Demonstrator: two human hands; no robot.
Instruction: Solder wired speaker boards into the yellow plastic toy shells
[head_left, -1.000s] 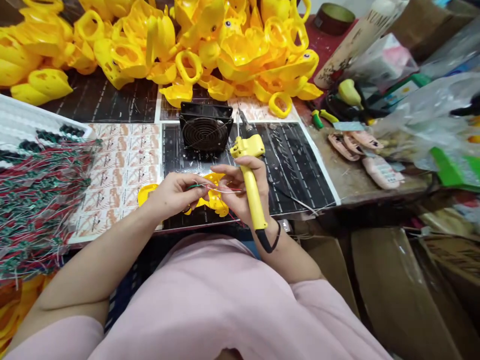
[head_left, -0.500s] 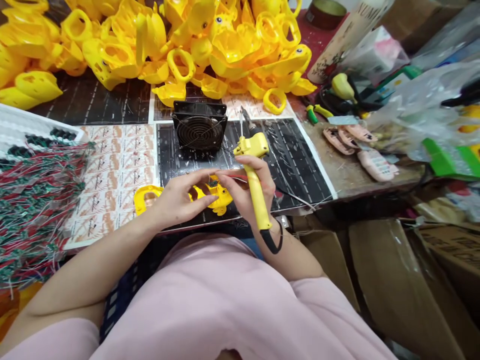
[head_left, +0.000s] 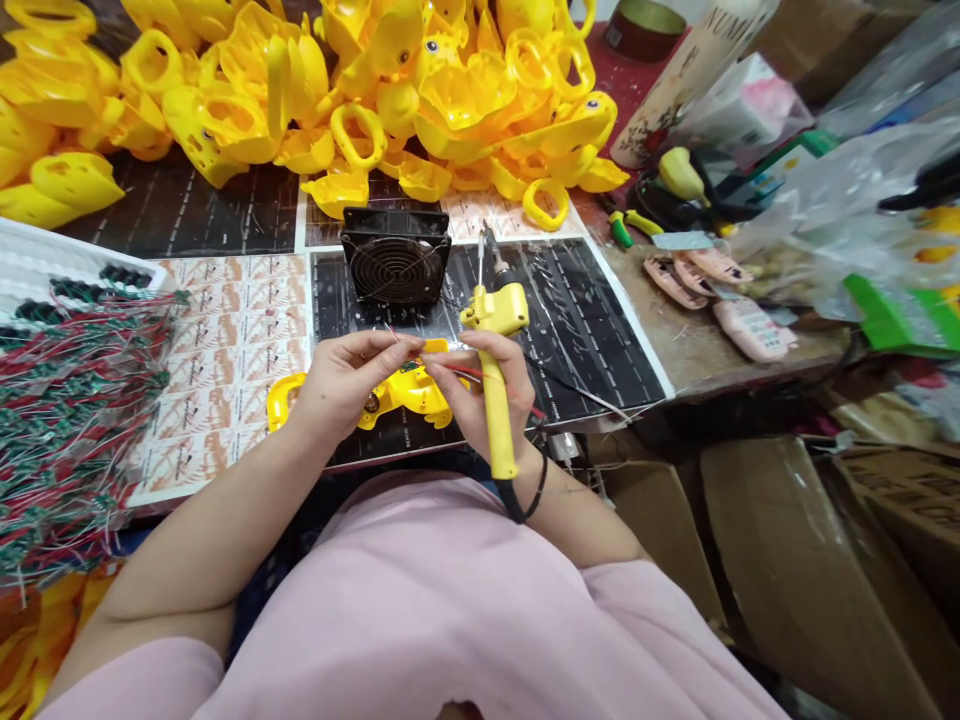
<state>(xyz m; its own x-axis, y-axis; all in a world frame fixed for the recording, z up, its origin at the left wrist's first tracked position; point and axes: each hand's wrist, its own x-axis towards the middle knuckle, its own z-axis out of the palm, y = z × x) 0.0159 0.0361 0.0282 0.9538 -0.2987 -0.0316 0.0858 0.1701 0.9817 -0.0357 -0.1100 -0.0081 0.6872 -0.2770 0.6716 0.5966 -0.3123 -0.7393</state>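
My right hand (head_left: pixel 517 380) is closed round a yellow soldering gun (head_left: pixel 496 420), whose metal tip points away from me. Thumb and fingertips of that same hand also pinch red wires (head_left: pixel 466 372). A thin wire (head_left: pixel 391 333) sticks up from between the pinched fingers of my left hand (head_left: pixel 337 385). Below both hands, an open yellow plastic toy shell (head_left: pixel 409 392) lies on the mat, with small parts inside that are partly hidden. The shell's ring-shaped end (head_left: pixel 279 402) shows left of my left hand.
A black fan (head_left: pixel 396 258) stands just beyond my hands. Yellow duck-like shells (head_left: pixel 465 100) are heaped along the back. Wired green circuit boards (head_left: pixel 82 400) fill the left side. Pink shells (head_left: pixel 754 328), pliers (head_left: pixel 630 225) and plastic bags (head_left: pixel 817 220) lie at right.
My left hand has drawn its fingertips together into a pinch, with a thin wire now showing. The soldering gun has shifted slightly down and left, and more of the shell is visible.
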